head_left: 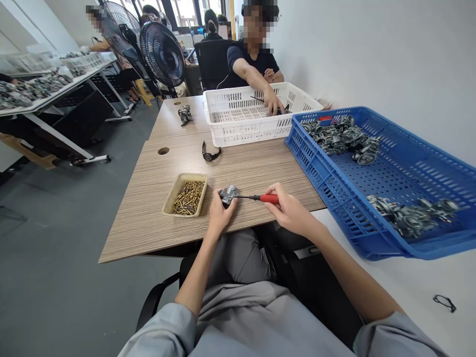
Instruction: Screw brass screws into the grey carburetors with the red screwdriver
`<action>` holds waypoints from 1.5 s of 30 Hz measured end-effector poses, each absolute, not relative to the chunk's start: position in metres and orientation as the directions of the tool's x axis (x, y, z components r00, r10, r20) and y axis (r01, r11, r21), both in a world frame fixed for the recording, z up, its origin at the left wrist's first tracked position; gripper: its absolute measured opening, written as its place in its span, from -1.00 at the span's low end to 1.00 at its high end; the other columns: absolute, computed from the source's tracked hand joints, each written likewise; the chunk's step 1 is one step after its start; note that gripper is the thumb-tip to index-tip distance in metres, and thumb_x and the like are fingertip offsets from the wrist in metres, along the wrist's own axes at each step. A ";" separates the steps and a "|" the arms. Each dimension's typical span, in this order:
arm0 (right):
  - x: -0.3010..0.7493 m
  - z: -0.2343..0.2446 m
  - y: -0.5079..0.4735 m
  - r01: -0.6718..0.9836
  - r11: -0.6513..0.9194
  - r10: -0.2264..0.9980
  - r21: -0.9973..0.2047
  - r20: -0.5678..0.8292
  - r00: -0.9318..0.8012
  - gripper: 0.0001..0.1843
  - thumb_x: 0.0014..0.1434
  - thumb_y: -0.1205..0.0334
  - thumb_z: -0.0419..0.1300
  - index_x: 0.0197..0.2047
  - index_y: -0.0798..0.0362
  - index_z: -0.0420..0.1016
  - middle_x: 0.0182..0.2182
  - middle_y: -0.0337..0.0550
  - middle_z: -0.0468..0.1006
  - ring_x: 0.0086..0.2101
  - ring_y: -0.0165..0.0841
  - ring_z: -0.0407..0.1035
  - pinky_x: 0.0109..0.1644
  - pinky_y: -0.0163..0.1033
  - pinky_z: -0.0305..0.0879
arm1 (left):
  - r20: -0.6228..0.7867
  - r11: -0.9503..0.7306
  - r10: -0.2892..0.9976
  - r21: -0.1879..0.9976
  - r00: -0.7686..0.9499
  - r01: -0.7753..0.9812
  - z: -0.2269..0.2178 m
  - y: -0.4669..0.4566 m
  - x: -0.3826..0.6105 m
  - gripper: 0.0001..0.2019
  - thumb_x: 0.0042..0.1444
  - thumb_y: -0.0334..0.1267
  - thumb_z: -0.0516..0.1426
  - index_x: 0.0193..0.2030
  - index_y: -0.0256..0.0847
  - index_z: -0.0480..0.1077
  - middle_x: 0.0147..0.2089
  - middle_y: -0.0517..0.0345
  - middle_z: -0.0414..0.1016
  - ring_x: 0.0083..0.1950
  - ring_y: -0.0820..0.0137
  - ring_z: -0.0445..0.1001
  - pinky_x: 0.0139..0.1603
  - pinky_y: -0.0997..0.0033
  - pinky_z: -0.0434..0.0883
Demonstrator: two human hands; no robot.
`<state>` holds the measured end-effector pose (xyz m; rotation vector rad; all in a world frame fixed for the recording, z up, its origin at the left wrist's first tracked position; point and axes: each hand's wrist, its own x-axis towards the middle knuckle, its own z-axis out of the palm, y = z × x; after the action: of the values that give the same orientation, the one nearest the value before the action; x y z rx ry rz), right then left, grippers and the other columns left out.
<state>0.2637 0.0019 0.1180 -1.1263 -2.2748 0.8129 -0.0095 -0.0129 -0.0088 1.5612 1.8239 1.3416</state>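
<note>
My left hand [220, 210] is closed around a small grey metal carburetor [231, 191], held just above the table's front part. In my right hand [288, 207] is a screwdriver [269, 198] with a red handle, lying nearly level. Its dark shaft points left, and the tip meets the carburetor's right side; the exact contact point is too small to make out. Left of my hands stands a cream tray [166, 207] filled with brass-coloured screw-like parts [189, 197].
A black wristwatch [211, 156] lies beyond the tray. Another carburetor [185, 114] sits farther back. The blue crate [320, 171] at right holds several carburetors [344, 134]. A co-worker's hand [273, 100] reaches into the white crate [249, 133]. A black loop [444, 302] lies lower right.
</note>
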 end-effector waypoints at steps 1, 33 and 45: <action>0.264 0.118 0.002 0.576 0.473 0.839 -0.667 0.139 -0.527 -0.80 0.54 0.07 0.12 0.13 -0.07 0.31 -0.12 -0.04 0.73 -0.22 -0.09 0.62 -0.14 -0.16 0.31 | 0.276 -0.073 0.911 0.839 -0.306 0.539 -0.009 -0.013 -0.009 -0.54 0.34 0.00 0.30 0.23 -0.06 0.28 0.29 -0.12 0.62 0.25 0.04 0.65 0.25 0.04 0.54; 0.262 0.117 0.005 0.650 0.441 0.870 -0.618 0.117 -0.479 -0.77 0.58 -0.06 0.06 0.02 -0.09 0.27 -0.33 -0.13 0.62 -0.32 -0.07 0.55 -0.24 -0.18 0.16 | 0.270 -0.062 0.910 0.838 -0.313 0.542 -0.009 -0.013 -0.010 -0.54 0.33 0.02 0.29 0.23 -0.07 0.28 0.27 -0.11 0.62 0.23 0.03 0.64 0.25 0.03 0.52; 0.261 0.118 0.004 0.596 0.449 0.851 -0.666 0.113 -0.514 -0.80 0.50 0.01 0.16 0.04 -0.10 0.29 -0.37 -0.24 0.60 -0.43 -0.18 0.48 -0.24 -0.20 0.19 | 0.275 -0.062 0.907 0.835 -0.317 0.547 -0.010 -0.013 -0.010 -0.55 0.34 0.01 0.28 0.23 -0.06 0.27 0.28 -0.10 0.61 0.24 0.05 0.64 0.24 0.06 0.52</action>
<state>0.2612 0.0039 0.1182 -1.2163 -2.2694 0.7904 -0.0100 -0.0127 -0.0099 1.5531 1.8492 1.3358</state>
